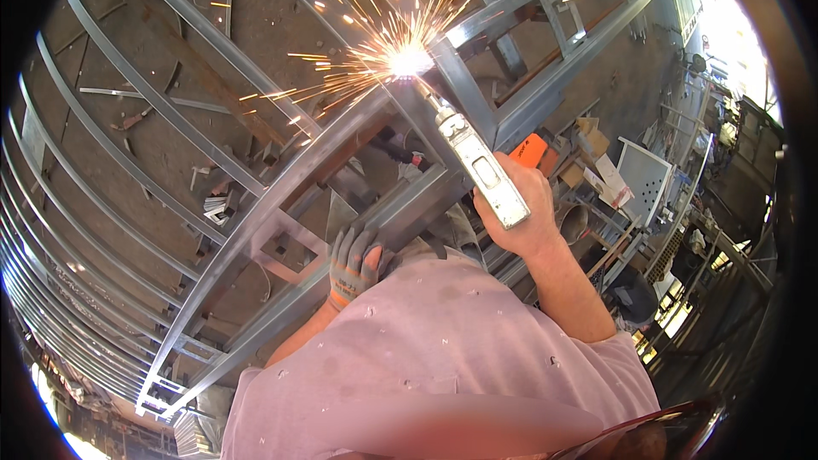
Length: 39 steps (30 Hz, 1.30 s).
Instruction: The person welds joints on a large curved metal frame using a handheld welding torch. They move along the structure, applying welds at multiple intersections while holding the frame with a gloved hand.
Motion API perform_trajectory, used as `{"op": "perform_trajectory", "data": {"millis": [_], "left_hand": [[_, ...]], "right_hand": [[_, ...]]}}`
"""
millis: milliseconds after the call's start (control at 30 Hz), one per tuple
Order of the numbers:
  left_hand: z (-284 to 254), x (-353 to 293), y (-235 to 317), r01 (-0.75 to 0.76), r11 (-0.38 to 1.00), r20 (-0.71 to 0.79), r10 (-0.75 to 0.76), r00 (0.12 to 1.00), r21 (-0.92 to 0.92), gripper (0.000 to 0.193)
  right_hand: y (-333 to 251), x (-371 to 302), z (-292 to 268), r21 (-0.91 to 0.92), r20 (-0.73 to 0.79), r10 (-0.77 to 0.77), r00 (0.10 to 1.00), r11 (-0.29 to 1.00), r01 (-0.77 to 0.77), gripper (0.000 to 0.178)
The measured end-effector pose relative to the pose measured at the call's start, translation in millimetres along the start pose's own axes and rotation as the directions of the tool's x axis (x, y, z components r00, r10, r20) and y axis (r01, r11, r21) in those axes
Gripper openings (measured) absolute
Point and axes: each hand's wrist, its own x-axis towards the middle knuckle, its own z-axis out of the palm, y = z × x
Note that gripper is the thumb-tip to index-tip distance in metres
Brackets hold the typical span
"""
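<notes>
At centre, a white, boxy welding torch (477, 162) is gripped in the bare right hand (524, 211), its tip angled, apparently, to reach the silver tubular metal frame (324, 151) at upper centre, where orange sparks (407, 61) are thrown. The grey-gloved left hand (351, 268), fingers extended, is rested by the frame's lower rail (417, 198), seemingly for steadiness.

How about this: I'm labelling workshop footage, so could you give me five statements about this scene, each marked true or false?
1. The right hand grips a handheld tool. True.
2. Both hands wear gloves. False: the right hand is bare; only the left hand has a glove, a grey one.
3. Bright sparks fly out around the tool's tip. True.
4. The tool's long body is black. False: it is whitish, with an orange part beside it.
5. A metal frame lies in front of the person. True.
</notes>
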Motion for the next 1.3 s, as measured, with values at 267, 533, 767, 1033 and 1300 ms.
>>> {"op": "perform_trajectory", "data": {"millis": [267,533,767,1033,1300], "left_hand": [[0.1,-0.4,0.7,0.006,1.000,0.005,-0.007,1.000,0.026,0.053],[-0.2,1.3,0.1,0.010,0.999,0.022,-0.011,1.000,0.038,0.054],[6.2,-3.7,-1.0,0.004,0.998,-0.015,-0.003,1.000,0.055,0.049],[3.3,0.2,-0.3,0.002,0.999,-0.024,-0.001,1.000,0.048,0.046],[4.0,-4.5,-3.2,0.000,1.000,-0.025,0.000,1.000,0.019,0.050]], "right_hand": [[0.2,-4.5,-0.6,0.000,-0.003,0.007,1.000,1.000,-0.007,0.015],[4.8,-6.5,0.0,0.010,-0.005,0.014,1.000,1.000,-0.014,0.017],[6.8,-10.1,0.8,-0.024,-0.007,0.031,0.999,0.999,-0.031,0.018],[8.7,-13.1,1.1,0.001,-0.008,0.011,1.000,1.000,-0.011,0.018],[11.8,-16.0,-1.4,0.013,-0.001,0.014,1.000,1.000,-0.014,0.024]]}}
